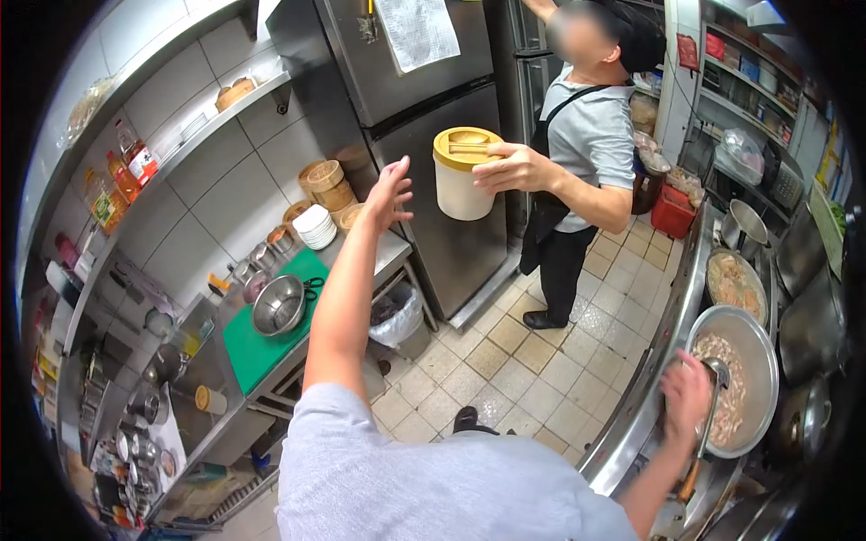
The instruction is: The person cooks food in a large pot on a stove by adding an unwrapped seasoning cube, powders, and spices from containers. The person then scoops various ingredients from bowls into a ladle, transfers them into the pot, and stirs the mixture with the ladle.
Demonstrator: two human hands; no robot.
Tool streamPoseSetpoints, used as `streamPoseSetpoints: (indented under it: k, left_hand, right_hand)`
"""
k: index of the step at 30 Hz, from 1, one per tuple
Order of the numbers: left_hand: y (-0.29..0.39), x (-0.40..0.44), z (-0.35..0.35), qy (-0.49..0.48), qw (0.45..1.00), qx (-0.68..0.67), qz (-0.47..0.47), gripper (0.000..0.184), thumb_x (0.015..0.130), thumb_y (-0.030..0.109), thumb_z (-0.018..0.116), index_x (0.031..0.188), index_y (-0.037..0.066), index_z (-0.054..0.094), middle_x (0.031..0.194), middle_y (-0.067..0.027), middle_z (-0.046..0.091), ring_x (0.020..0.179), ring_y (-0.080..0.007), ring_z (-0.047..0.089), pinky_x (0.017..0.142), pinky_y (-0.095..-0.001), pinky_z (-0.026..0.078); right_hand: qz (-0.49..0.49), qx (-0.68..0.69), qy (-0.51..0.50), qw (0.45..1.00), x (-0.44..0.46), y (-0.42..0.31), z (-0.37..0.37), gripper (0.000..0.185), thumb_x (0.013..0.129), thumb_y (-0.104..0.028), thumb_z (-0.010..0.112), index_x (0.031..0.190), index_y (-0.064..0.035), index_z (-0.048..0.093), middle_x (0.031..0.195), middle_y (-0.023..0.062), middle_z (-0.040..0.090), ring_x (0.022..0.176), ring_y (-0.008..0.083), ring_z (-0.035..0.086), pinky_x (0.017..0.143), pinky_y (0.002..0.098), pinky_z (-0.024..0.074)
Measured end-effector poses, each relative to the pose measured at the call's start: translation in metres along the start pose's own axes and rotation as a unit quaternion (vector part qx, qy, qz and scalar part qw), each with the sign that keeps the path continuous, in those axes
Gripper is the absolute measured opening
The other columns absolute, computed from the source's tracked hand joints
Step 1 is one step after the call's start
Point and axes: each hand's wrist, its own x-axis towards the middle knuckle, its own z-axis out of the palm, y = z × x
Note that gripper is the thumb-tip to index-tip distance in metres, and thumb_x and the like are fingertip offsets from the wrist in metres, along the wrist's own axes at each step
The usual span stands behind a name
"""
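My left hand is stretched out in mid-air, fingers apart and empty, a little left of a white canister with a yellow lid. Another person's hand holds that canister by its top. On the right, my right hand is blurred beside a large metal bowl with pale pieces of food in it. A ladle lies in the bowl, its handle running down past my right hand; the blur hides whether the fingers grip it.
A co-worker stands before the steel fridge. Left, a counter carries a green board, a metal colander and stacked white bowls. A bin stands below. Another food-filled pan is behind the large bowl.
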Motion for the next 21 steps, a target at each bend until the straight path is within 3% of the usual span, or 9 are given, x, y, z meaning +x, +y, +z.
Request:
streamPoseSetpoints:
  k: [2, 3, 4, 7, 8, 11, 14, 17, 21]
  left_hand:
    - [0.023, 0.030, 0.005, -0.014, 0.997, 0.062, -0.051, 0.086, 0.072, 0.072, 0.059, 0.138, 0.021, 0.036, 0.128, -0.0113, 0.044, 0.116, -0.0287, 0.046, 0.092, -0.0510, 0.040]
    - [0.028, 0.037, 0.010, -0.022, 0.997, 0.063, -0.048, 0.086, 0.072, 0.072, 0.059, 0.138, 0.021, 0.036, 0.128, -0.0113, 0.044, 0.116, -0.0287, 0.046, 0.092, -0.0510, 0.040]
    - [0.033, 0.043, 0.016, -0.019, 0.992, 0.115, -0.051, 0.084, 0.072, 0.072, 0.060, 0.134, 0.019, 0.042, 0.117, -0.0090, 0.047, 0.104, -0.0251, 0.050, 0.088, -0.0481, 0.043]
    - [0.050, 0.072, 0.029, -0.074, 0.979, 0.181, -0.056, 0.066, 0.073, 0.065, 0.065, 0.111, 0.012, 0.055, 0.089, -0.0042, 0.049, 0.068, -0.0171, 0.056, 0.064, -0.0370, 0.051]
    - [0.055, 0.070, 0.036, -0.078, 0.977, 0.192, -0.051, 0.054, 0.078, 0.056, 0.066, 0.107, 0.012, 0.055, 0.081, -0.0030, 0.051, 0.063, -0.0165, 0.056, 0.061, -0.0346, 0.052]
    - [0.056, 0.077, 0.046, -0.144, 0.981, 0.123, -0.035, 0.043, 0.084, 0.040, 0.066, 0.110, 0.010, 0.051, 0.077, -0.0013, 0.057, 0.070, -0.0173, 0.062, 0.068, -0.0364, 0.054]
    - [0.056, 0.086, 0.053, -0.170, 0.983, 0.063, -0.027, 0.035, 0.085, 0.031, 0.066, 0.105, 0.007, 0.051, 0.072, -0.0013, 0.056, 0.068, -0.0178, 0.062, 0.068, -0.0373, 0.055]
    - [0.059, 0.080, 0.057, -0.180, 0.982, 0.055, -0.012, 0.034, 0.085, 0.028, 0.066, 0.105, 0.007, 0.048, 0.070, -0.0010, 0.053, 0.064, -0.0164, 0.062, 0.063, -0.0345, 0.056]
    - [0.067, 0.069, 0.059, -0.178, 0.982, 0.039, 0.040, 0.036, 0.084, 0.026, 0.067, 0.102, 0.007, 0.042, 0.072, -0.0024, 0.051, 0.058, -0.0153, 0.061, 0.058, -0.0312, 0.056]
  right_hand:
    - [0.146, 0.215, -0.188, 0.947, 0.040, 0.032, 0.093, 0.036, 0.090, -0.030, 0.055, 0.116, -0.0052, 0.057, 0.091, 0.0062, 0.061, 0.081, 0.0157, 0.059, 0.066, 0.0290, 0.0479]
    - [0.224, 0.266, -0.249, 0.904, 0.062, 0.057, 0.144, 0.041, 0.092, -0.037, 0.049, 0.119, -0.0061, 0.055, 0.100, 0.0083, 0.061, 0.089, 0.0193, 0.060, 0.072, 0.0320, 0.0486]
    - [0.279, 0.311, -0.288, 0.862, 0.091, 0.097, 0.189, 0.046, 0.093, -0.043, 0.048, 0.121, -0.0072, 0.053, 0.109, 0.0097, 0.059, 0.096, 0.0225, 0.058, 0.079, 0.0355, 0.0481]
    - [0.329, 0.318, -0.277, 0.845, 0.149, 0.134, 0.316, 0.067, 0.092, -0.058, 0.038, 0.140, -0.0113, 0.031, 0.131, 0.0138, 0.046, 0.115, 0.0396, 0.050, 0.093, 0.0572, 0.0410]
    - [0.334, 0.352, -0.273, 0.831, 0.164, 0.131, 0.345, 0.065, 0.093, -0.060, 0.033, 0.144, -0.0206, 0.023, 0.141, 0.0144, 0.034, 0.121, 0.0443, 0.043, 0.097, 0.0596, 0.0372]
    - [0.318, 0.448, -0.250, 0.798, 0.182, 0.107, 0.392, 0.052, 0.094, -0.059, 0.027, 0.141, -0.0380, 0.024, 0.145, 0.0131, 0.031, 0.123, 0.0479, 0.040, 0.098, 0.0587, 0.0367]
    - [0.241, 0.411, -0.335, 0.812, 0.195, 0.098, 0.409, 0.061, 0.092, -0.060, 0.033, 0.139, -0.0218, 0.033, 0.137, 0.0127, 0.043, 0.117, 0.0427, 0.049, 0.089, 0.0503, 0.0474]
    - [0.187, 0.451, -0.336, 0.805, 0.199, 0.092, 0.417, 0.062, 0.092, -0.058, 0.039, 0.133, -0.0123, 0.040, 0.126, 0.0128, 0.053, 0.106, 0.0365, 0.058, 0.078, 0.0429, 0.0545]
    - [0.178, 0.458, -0.295, 0.820, 0.194, 0.078, 0.419, 0.049, 0.095, -0.045, 0.041, 0.128, -0.0095, 0.045, 0.119, 0.0114, 0.057, 0.098, 0.0276, 0.063, 0.072, 0.0378, 0.0584]
